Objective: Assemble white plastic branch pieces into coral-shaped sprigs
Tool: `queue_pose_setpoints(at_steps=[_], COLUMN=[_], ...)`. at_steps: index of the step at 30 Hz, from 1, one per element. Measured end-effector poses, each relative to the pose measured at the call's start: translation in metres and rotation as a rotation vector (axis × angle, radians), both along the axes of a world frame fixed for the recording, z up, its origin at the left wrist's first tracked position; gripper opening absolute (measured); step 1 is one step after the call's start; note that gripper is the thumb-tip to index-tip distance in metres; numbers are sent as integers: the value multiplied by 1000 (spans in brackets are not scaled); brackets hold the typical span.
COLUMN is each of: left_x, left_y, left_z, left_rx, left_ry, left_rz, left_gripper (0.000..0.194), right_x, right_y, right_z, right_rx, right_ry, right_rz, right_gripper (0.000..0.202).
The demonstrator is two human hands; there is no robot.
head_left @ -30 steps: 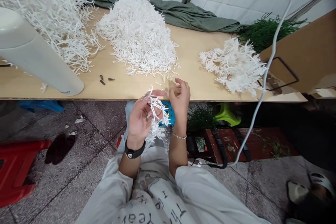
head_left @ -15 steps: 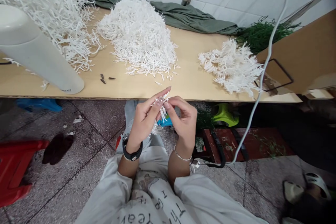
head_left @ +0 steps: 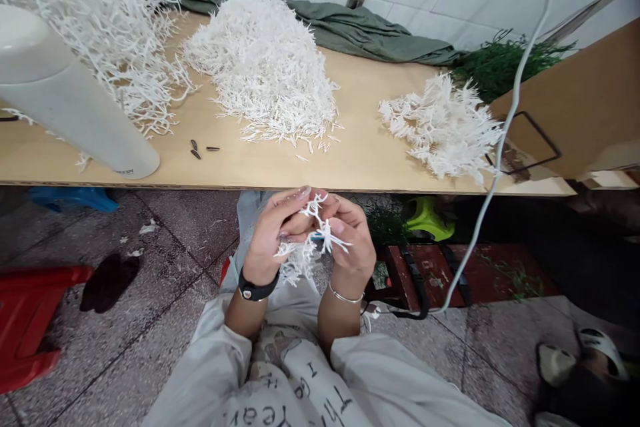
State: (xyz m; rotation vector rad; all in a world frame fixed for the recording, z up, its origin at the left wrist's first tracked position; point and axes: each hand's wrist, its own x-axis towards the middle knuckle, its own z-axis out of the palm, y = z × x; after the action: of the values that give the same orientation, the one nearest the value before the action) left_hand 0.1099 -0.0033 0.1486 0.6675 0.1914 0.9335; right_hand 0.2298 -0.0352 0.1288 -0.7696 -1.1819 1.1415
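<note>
Just in front of the table edge, my left hand [head_left: 270, 233] and my right hand [head_left: 353, 237] are close together with curled fingers. Between them is a white branching strand [head_left: 327, 233], which both hands grip. More white strands [head_left: 299, 261] hang below, over my lap. On the table [head_left: 360, 163] lie a large heap of short white pieces [head_left: 273, 73] in the middle, a tangled pile of longer white strands [head_left: 120, 33] at the left and a smaller white bunch [head_left: 445, 127] at the right.
A pale bottle [head_left: 75, 100] leans across the left, near several dark seeds [head_left: 195, 150]. A white cable [head_left: 480, 213] runs down the right side. Green sprigs [head_left: 493, 67] lie by a cardboard box [head_left: 590, 100]. A red stool [head_left: 30, 327] and a green stool [head_left: 431, 219] stand below.
My hands have drawn back slightly from the table edge and curled more. The white strand between them now shows spread out, with its branches visible.
</note>
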Motion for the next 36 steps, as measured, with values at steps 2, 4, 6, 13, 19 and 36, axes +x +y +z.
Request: queue_pose_setpoints(at_steps=[2, 4, 6, 13, 19, 36], left_x=[4, 8, 11, 14, 14, 16], left_y=[-2, -5, -8, -11, -16, -7], left_z=[1, 1, 1, 0, 4, 0], left_rx=[-55, -105, -157, -202, -46, 160], left_ry=[-56, -108, -144, -141, 114, 214], left_rz=[-71, -138, -203, -57, 298, 521], left_gripper=[21, 19, 19, 22, 32, 25], right_x=[4, 8, 11, 17, 27, 18], right_y=[2, 5, 7, 9, 32, 21], right_z=[1, 5, 9, 18, 24, 14], right_rx=[-56, -64, -35, 201, 71, 193], right_ry=[47, 90, 120, 286, 98, -517], right_rz=[9, 31, 85, 227, -293, -417], right_gripper=[33, 35, 36, 41, 37, 14])
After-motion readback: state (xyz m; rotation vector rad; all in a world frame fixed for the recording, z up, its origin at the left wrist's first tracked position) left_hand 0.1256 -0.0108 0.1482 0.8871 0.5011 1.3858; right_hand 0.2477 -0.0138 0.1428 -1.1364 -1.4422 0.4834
